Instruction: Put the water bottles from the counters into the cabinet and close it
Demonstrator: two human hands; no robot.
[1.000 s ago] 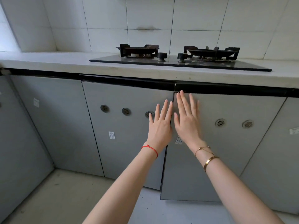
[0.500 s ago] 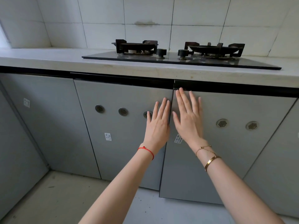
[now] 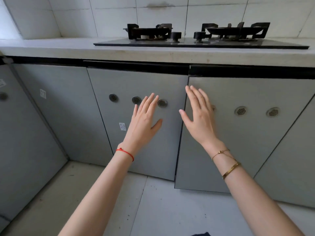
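Two grey cabinet doors sit under the counter, the left door [image 3: 122, 86] and the right door [image 3: 252, 133]. The right door stands slightly proud of the left one along the middle seam. My left hand [image 3: 144, 121] is open in front of the left door, fingers spread near a round vent. My right hand [image 3: 197, 116] is open too, at the right door's inner edge. Whether either palm touches its door I cannot tell. No water bottle is in view.
A black two-burner gas stove [image 3: 196, 36] rests on the pale counter [image 3: 51, 48] above the doors. More grey cabinet doors [image 3: 59, 108] run to the left and around the corner. The floor [image 3: 153, 210] lies below, with a dark item at the bottom edge.
Both hands have drawn apart from the middle seam and lowered a little; earlier they lay side by side, flat across it. The view has moved closer to the doors.
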